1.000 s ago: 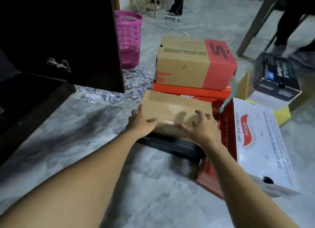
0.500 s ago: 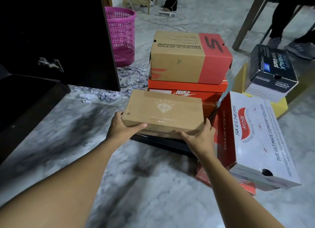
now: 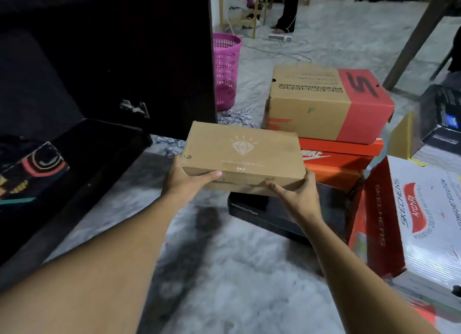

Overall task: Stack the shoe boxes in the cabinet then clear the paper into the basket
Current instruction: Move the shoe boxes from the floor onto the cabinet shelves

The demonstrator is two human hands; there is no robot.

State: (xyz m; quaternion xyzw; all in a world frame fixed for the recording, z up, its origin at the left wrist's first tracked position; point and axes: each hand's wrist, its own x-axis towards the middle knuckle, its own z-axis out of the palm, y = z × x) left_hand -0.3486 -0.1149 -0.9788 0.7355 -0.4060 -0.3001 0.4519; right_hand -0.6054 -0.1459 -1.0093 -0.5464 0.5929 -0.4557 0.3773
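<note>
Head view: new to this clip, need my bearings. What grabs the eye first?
A brown diamond-logo box, centre, is held by the left hand and right hand. Right of it, a Skechers box sits on an orange Nike box; a pink basket stands by the dark cabinet, paper scraps at its foot.

Upside down on brown-and-red shoe box (image 3: 311,104): "SKECHERS PERFORMANCE", big "S". On white-and-red shoe box (image 3: 424,224): "SKECHERS", "ArchFit", "COMFORT SOLUTION". On tan shoe box (image 3: 242,156): diamond logo, print illegible.
</note>
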